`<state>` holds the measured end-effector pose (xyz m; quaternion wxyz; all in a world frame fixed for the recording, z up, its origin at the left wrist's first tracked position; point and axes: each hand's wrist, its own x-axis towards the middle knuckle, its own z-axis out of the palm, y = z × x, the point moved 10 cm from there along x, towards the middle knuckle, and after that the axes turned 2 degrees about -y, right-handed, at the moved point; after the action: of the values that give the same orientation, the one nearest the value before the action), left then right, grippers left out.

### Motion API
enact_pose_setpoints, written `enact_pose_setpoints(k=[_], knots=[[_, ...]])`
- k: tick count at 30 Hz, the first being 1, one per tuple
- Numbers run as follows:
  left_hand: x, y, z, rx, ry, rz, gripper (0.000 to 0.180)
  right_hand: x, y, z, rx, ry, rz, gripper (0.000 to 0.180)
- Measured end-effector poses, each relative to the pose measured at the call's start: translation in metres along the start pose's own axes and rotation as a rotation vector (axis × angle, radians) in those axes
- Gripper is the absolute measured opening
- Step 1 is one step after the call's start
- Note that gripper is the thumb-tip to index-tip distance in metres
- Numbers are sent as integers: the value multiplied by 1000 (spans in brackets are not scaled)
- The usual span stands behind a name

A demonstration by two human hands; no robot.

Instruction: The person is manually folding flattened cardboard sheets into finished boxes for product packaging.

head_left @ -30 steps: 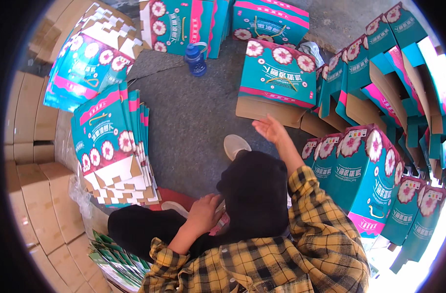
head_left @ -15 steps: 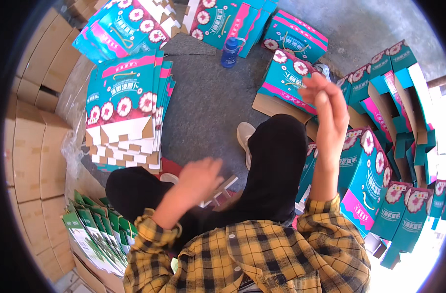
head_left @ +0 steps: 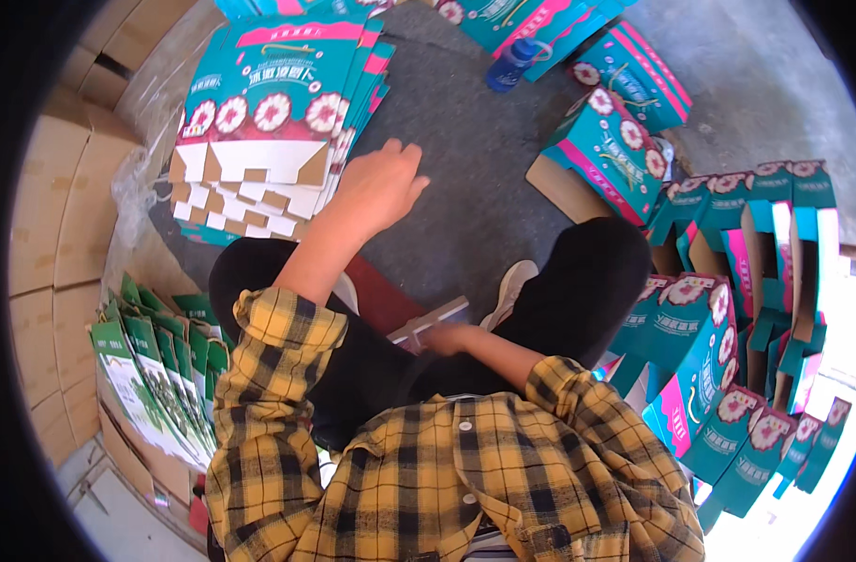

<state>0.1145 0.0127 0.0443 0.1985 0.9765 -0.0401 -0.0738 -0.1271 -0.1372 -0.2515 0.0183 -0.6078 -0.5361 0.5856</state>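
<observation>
I sit on the floor in a yellow plaid shirt and black trousers. My left hand (head_left: 381,183) stretches forward, fingers spread and holding nothing, to the right edge of a stack of flat teal cartons (head_left: 269,112) with flower prints. My right hand (head_left: 445,337) is low between my knees, resting against a small pale flat object (head_left: 428,323); its fingers are mostly hidden. A folded-up teal box (head_left: 615,150) lies on the grey floor ahead of my right knee.
Several assembled teal boxes (head_left: 700,347) stand packed along the right. A blue bottle (head_left: 512,64) stands at the top. Green flat packs (head_left: 156,375) lean at my left, beside brown cardboard cartons (head_left: 53,215). My white shoe (head_left: 512,286) shows.
My left hand has gone from my lap forward to the flat carton stack. My right hand has dropped from raised in front of me down to my lap.
</observation>
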Motion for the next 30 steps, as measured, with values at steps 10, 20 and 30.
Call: enact_pose_setpoints(k=[10,20,30], knots=[[54,-25,23,-38,-55,-62,34,37,34,49,489,49,-206,32],[76,-18,61,-17,-144,55,28,20,10,18,617,55,143,41],[72,22,61,-2,-205,190,29,61,15,52,1073,217,4,52]])
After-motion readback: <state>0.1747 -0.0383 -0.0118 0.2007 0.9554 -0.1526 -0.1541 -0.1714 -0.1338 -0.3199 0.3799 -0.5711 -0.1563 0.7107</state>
